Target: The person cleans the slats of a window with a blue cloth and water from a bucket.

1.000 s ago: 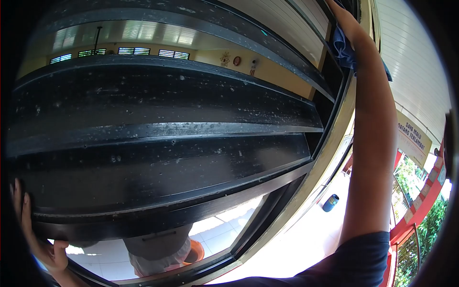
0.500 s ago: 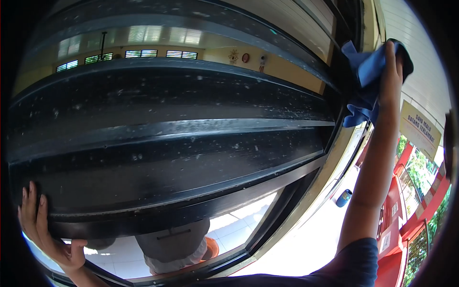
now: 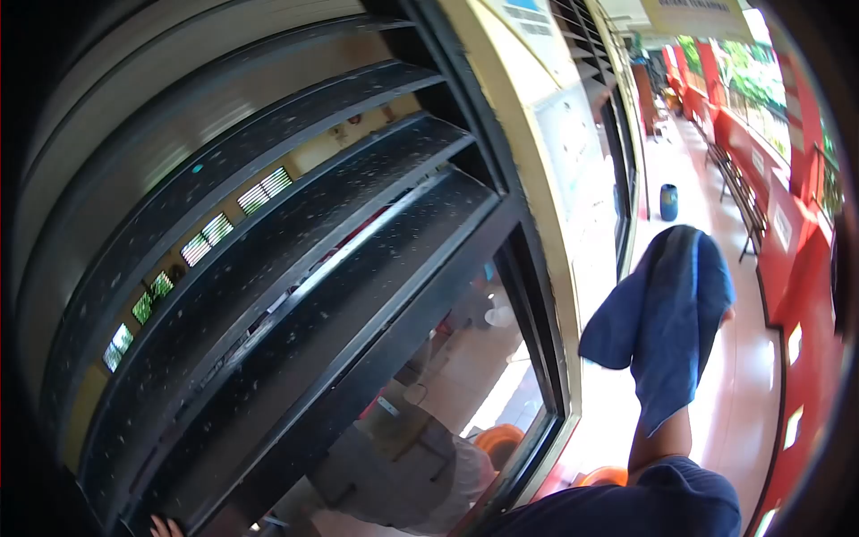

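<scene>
Blue cloth (image 3: 667, 309) hung in folds over the person's right hand (image 3: 729, 315), raised in the walkway to the right of the window frame (image 3: 548, 237) and apart from it. That hand gripped the fabric; most of the fingers lay hidden beneath it, with a small part of the hand showing at the cloth's right edge. Of the left hand (image 3: 164, 528), only fingertips appeared at the bottom edge, against the lowest dark slat; whether it was open or closed could not be told. Dark louvre slats (image 3: 295, 210), speckled with pale marks, crossed the left half of the view above a glass pane (image 3: 483, 349). Writing appeared in several places: a yellowish sign (image 3: 698, 16), cut off by the upper edge, bore a line of dark lettering too blurred to read with certainty; a blue-and-white notice (image 3: 530, 20) on the wall beside the window carried print too small to read; and a white sheet (image 3: 781, 224) on the red wall (image 3: 810, 268) was likewise illegible. Farther along the walkway stood a blue barrel (image 3: 668, 203) and a dark bench (image 3: 738, 192). An orange bucket (image 3: 604, 476) showed partly above the dark blue sleeve (image 3: 626, 508).
</scene>
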### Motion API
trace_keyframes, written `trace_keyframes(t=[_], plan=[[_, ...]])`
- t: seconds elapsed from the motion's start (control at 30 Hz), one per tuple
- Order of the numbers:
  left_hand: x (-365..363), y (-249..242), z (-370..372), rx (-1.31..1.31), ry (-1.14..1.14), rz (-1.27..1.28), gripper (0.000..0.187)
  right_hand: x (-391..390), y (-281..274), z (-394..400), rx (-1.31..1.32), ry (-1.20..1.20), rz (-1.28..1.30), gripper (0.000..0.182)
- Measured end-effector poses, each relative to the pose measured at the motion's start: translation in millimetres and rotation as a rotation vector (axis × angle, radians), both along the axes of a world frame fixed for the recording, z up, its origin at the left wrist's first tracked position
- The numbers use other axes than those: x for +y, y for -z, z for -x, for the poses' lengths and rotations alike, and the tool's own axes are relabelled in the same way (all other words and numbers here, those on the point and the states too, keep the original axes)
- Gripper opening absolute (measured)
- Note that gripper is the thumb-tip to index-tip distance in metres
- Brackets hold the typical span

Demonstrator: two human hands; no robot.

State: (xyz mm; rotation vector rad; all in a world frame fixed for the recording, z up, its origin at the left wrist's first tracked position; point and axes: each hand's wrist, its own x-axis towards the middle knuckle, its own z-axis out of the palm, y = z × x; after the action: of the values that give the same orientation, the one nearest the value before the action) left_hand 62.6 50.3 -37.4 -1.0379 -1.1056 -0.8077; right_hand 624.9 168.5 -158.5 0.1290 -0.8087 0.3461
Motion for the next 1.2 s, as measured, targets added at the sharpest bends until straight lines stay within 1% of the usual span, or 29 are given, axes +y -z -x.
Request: trace_keyframes(t=[0.03,0.07,0.13,0.17,0.23,0.3,0.4,0.57,0.6,0.7,0.73,0.87,1.0,1.1,1.2], plan=[[-1,-2,-4,0.004,0.009,0.008,0.082,-20,30,6,0.168,-0.269,0.066,0.091],[0,-4,-5,0.016,0.033,-0.005,0.082,-32,53,13,0.317,-0.449,0.095,0.088],[3,-2,-6,0.022,0.051,-0.026,0.082,-50,75,21,0.292,-0.345,0.289,0.085],[3,-3,-4,0.026,0.046,-0.031,0.082,-50,103,8,0.297,-0.336,0.353,0.085],[3,-3,-2,0.026,0.05,-0.036,0.082,-61,119,8,0.314,-0.328,0.409,0.084],[4,-2,1,0.021,0.069,-0.042,0.083,-71,108,15,0.315,-0.355,0.388,0.086],[3,-1,6,0.003,0.052,-0.041,0.082,-87,78,39,0.247,-0.496,0.348,0.092],[0,-1,5,-0.07,0.076,-0.013,0.086,-116,74,64,0.236,-0.438,0.404,0.089],[0,0,6,-0.087,0.12,-0.011,0.085,-123,74,71,0.234,-0.424,0.415,0.089],[-5,11,38,0.005,-0.172,0.148,0.077,-138,79,93,0.207,-0.395,0.473,0.088],[-8,16,42,0.001,-0.142,0.139,0.075,-144,78,94,0.203,-0.392,0.492,0.087],[-5,6,32,0.0,-0.044,0.12,0.066,-166,86,93,0.205,-0.374,0.563,0.086],[4,11,26,-0.029,-0.05,0.133,0.064,-175,99,100,0.196,-0.353,0.63,0.084],[10,11,30,-0.008,0.011,0.112,0.063,-180,103,105,0.19,-0.35,0.669,0.083],[17,8,41,0.044,0.007,0.108,0.061,-184,103,108,0.182,-0.349,0.73,0.081]])
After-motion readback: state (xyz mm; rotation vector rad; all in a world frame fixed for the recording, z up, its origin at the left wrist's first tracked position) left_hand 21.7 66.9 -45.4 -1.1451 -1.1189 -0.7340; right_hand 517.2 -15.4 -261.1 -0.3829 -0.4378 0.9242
